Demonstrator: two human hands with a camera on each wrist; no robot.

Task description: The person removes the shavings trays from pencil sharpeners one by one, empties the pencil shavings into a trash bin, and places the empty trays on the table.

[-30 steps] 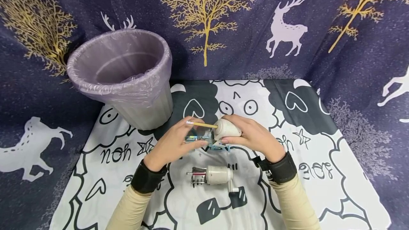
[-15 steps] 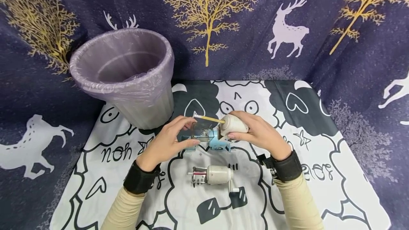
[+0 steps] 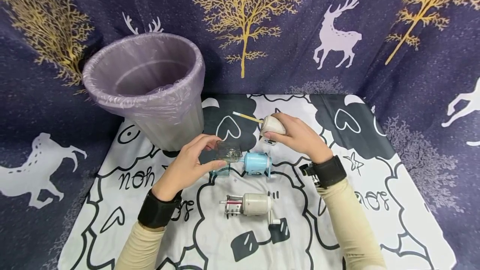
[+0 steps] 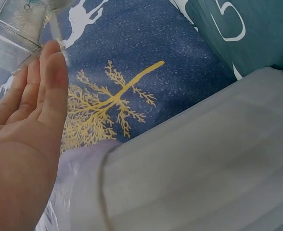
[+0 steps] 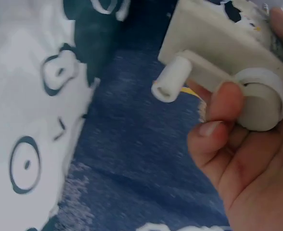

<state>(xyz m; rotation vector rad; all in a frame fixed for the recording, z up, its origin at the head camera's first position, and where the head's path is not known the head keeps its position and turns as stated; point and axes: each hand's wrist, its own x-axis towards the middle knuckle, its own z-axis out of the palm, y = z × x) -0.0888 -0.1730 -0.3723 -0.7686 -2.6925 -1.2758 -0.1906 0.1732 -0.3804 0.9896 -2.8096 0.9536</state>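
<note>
My right hand (image 3: 300,138) grips a cream crank pencil sharpener (image 3: 273,125) above the far middle of the table. A yellow pencil (image 3: 248,117) sticks out of its front toward the left. In the right wrist view, fingers curl around the sharpener's back beside its white crank knob (image 5: 172,79). My left hand (image 3: 185,168) holds a see-through shavings drawer (image 3: 229,152) between thumb and fingers; dark bits show inside. In the left wrist view the clear drawer (image 4: 16,41) is at the fingertips. Just below and right of it lies a blue pencil sharpener (image 3: 256,163) on the table.
A second cream crank sharpener (image 3: 256,204) lies nearer the front on the patterned tablecloth (image 3: 322,228). At the back left stands a large bin (image 3: 168,130) with a purple liner folded over its rim. A dark printed curtain (image 3: 277,53) hangs behind.
My right hand has moved up and away with the cream sharpener and pencil, parting from the drawer. My left hand has shifted slightly left with the drawer, uncovering the blue sharpener.
</note>
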